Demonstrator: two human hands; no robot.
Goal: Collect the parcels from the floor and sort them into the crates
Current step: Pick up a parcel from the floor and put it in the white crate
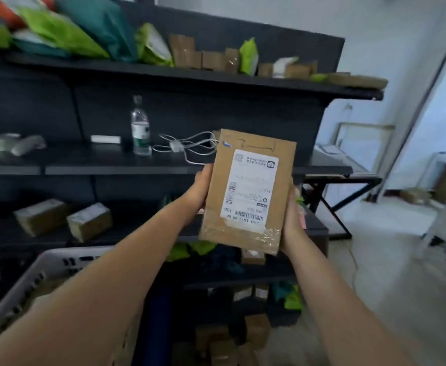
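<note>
A flat brown cardboard parcel [248, 191] with a white shipping label is held up in front of the dark shelving, its label facing me upside down. My left hand [199, 190] grips its left edge and my right hand [292, 220] grips its right edge, fingers hidden behind the parcel. A white plastic crate [55, 262] sits at the lower left under my left forearm, with brown parcels inside it. More small boxes [224, 339] lie low down near the floor below my arms.
Dark shelving [163, 159] fills the left and centre. Its top shelf holds green and teal mailer bags [66, 30] and small boxes, the middle shelf a water bottle [140, 128] and a white cable, the lower shelf two boxes [63, 219]. A black-framed table [343, 180] and pale floor lie right.
</note>
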